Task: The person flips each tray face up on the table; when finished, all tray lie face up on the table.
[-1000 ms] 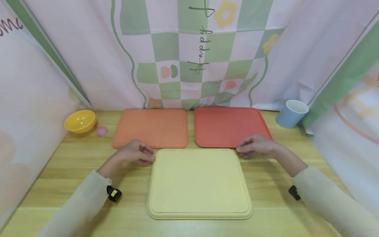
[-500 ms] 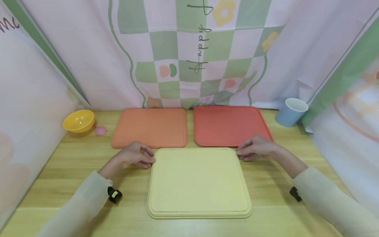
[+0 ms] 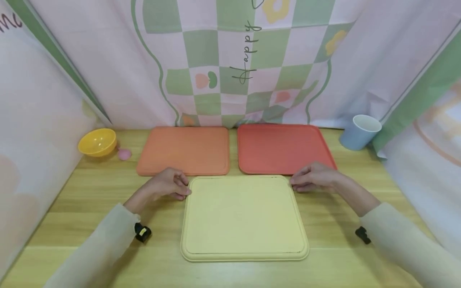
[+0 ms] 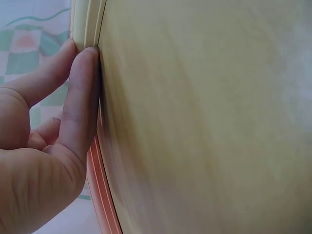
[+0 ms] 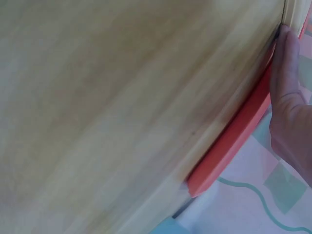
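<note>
A pale yellow rectangular tray (image 3: 245, 220) lies flat on the wooden table, in the middle of the head view. At its far left corner my left hand (image 3: 169, 185) pinches the edge; in the left wrist view two fingertips (image 4: 87, 63) meet the yellow rim. My right hand (image 3: 313, 178) holds the far right corner, and in the right wrist view one finger (image 5: 284, 61) lies along the edge. Some fingers of this hand are hidden. Just behind are an orange tray (image 3: 185, 152) on the left and a red tray (image 3: 284, 148) on the right.
A yellow bowl (image 3: 97, 143) and a small pink spoon-like thing (image 3: 124, 154) are at the back left. The blue cup (image 3: 358, 134) stands upright at the back right. Patterned cloth (image 3: 201, 52) encloses the table (image 3: 72, 232) behind and at both sides.
The head view has shifted slightly. Both hands stay at the yellow tray's far corners, and the right fingertips look a little closer to the tray. The other things keep their places.
</note>
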A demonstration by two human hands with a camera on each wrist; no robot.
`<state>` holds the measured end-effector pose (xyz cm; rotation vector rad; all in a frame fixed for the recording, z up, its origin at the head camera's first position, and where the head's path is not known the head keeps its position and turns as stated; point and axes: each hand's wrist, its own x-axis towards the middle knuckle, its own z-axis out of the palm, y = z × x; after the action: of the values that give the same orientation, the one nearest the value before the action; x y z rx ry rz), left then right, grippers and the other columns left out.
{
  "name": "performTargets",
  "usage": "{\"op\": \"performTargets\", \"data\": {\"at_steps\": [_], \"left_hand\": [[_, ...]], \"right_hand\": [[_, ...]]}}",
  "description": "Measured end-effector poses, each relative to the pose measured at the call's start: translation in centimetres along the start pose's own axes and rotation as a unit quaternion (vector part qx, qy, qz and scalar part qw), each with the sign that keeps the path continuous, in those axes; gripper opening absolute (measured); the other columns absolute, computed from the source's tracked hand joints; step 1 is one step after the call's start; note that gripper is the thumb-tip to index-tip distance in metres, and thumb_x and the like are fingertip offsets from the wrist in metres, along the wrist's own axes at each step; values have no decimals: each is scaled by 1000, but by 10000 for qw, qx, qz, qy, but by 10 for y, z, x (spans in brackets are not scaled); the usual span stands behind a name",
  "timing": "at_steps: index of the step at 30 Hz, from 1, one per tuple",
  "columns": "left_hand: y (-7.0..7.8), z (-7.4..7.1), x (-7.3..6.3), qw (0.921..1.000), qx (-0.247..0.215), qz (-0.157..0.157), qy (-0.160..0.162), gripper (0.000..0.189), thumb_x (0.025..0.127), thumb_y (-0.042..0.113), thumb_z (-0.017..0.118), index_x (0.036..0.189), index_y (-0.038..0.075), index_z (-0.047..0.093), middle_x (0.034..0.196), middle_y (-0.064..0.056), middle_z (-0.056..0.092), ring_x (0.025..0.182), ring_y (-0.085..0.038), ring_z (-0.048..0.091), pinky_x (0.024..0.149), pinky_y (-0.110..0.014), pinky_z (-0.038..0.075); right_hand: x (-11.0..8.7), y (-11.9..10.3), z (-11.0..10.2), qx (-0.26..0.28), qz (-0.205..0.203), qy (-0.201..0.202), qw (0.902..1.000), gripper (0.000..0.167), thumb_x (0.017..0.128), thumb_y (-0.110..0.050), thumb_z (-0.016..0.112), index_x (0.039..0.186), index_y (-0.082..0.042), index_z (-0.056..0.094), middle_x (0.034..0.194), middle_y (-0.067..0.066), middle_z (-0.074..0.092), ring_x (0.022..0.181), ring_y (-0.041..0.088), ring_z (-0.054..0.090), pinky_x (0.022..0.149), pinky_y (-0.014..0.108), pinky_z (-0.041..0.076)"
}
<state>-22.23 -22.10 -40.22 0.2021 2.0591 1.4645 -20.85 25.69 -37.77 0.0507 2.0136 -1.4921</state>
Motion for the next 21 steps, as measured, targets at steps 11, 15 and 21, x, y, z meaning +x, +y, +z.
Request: {"op": "performTargets", "data": {"at_steps": [11,15,21], "left_hand": [[1,0,1,10000,43,-58,62,28,86,-3,78,105,-10,58,91,-17,63,79,-25,69,74,-37,62],[0,-1,2,10000,12,-61,16,30,87,-2,78,107,-10,57,93,-18,64,80,-25,69,75,-37,62],[-1,-3,3,9999,-25,-37,-119,34,88,0,78,112,-11,56,95,-18,64,80,-25,69,75,-37,62]], "right_hand": [[-1,5,5,154,4,135,9998,28,94,-7,72,112,14,67,99,8,70,88,16,70,86,32,59],[1,5,7,88,9,165,9998,33,93,-10,75,115,12,63,102,8,65,88,15,68,84,32,59],[0,3,10,91,52,205,9997,38,92,-11,76,117,10,56,106,10,60,90,16,68,84,35,59]]}}
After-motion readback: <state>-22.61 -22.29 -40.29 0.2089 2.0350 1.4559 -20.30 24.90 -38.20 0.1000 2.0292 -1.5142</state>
